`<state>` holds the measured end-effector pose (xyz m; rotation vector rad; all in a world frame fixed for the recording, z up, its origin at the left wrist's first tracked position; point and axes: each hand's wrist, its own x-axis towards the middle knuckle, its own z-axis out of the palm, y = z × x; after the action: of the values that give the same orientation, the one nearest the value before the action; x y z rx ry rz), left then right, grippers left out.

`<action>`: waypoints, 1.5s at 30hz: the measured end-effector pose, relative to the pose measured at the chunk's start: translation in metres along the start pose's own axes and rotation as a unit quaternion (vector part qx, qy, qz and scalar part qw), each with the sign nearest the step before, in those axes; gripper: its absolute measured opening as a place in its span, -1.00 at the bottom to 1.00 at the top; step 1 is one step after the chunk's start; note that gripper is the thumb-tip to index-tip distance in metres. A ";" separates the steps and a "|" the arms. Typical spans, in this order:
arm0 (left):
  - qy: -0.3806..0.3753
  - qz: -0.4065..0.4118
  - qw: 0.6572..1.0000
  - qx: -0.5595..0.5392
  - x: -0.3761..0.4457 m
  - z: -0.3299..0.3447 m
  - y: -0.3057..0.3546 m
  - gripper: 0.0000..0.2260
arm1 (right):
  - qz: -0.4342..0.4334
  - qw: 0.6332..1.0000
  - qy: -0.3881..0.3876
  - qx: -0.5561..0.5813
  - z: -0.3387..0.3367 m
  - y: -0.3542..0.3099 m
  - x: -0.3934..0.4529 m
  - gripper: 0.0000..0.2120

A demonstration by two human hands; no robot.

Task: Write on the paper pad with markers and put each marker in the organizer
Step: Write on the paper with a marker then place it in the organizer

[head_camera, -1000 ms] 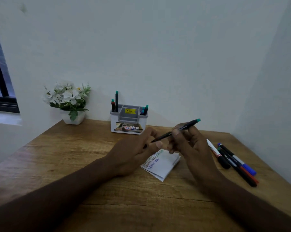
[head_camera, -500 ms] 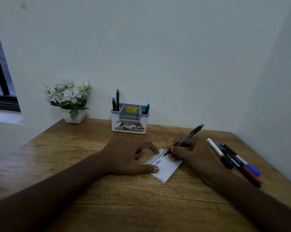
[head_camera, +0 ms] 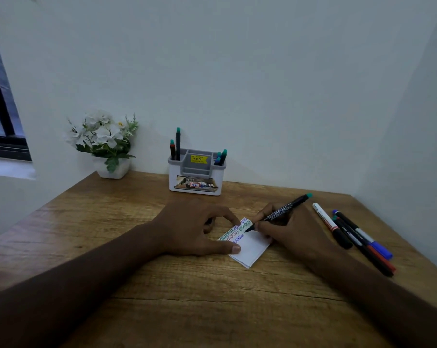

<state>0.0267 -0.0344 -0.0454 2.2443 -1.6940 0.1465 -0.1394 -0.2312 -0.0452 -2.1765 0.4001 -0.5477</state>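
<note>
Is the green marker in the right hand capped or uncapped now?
Uncapped. The green marker shows a bare dark tip resting on the paper pad, beside green writing. The right hand grips it tilted.

The right hand (head_camera: pixel 290 229) has brought the green-capped marker (head_camera: pixel 278 213) down, its tip apparently touching the paper pad (head_camera: pixel 250 243), which the left hand (head_camera: pixel 199 227) now pins.

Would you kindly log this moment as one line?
right hand writing with green marker | left hand steadying paper pad | organizer behind

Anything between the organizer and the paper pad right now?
Head view: bare wood only between organizer and paper pad. Left hand sits just left of that line, right hand right.
</note>
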 end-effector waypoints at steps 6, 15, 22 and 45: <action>0.008 0.002 1.000 -0.002 0.000 0.001 -0.002 -0.41 | 0.000 1.000 -0.005 -0.016 0.002 0.001 0.002 -0.97; 0.014 0.007 1.000 0.001 0.001 0.001 -0.002 -0.41 | -0.017 0.998 -0.011 -0.055 0.003 -0.002 0.001 -0.93; 0.013 0.003 1.000 0.001 0.000 0.000 0.000 -0.42 | -0.011 0.999 -0.016 -0.046 0.002 -0.001 0.001 -0.93; 0.004 -0.002 1.000 -0.002 -0.002 0.000 0.000 -0.43 | 0.023 0.999 0.020 -0.034 0.001 0.001 0.002 -0.94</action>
<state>0.0265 -0.0327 -0.0456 2.2422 -1.6842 0.1502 -0.1374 -0.2316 -0.0458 -2.2191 0.4967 -0.5590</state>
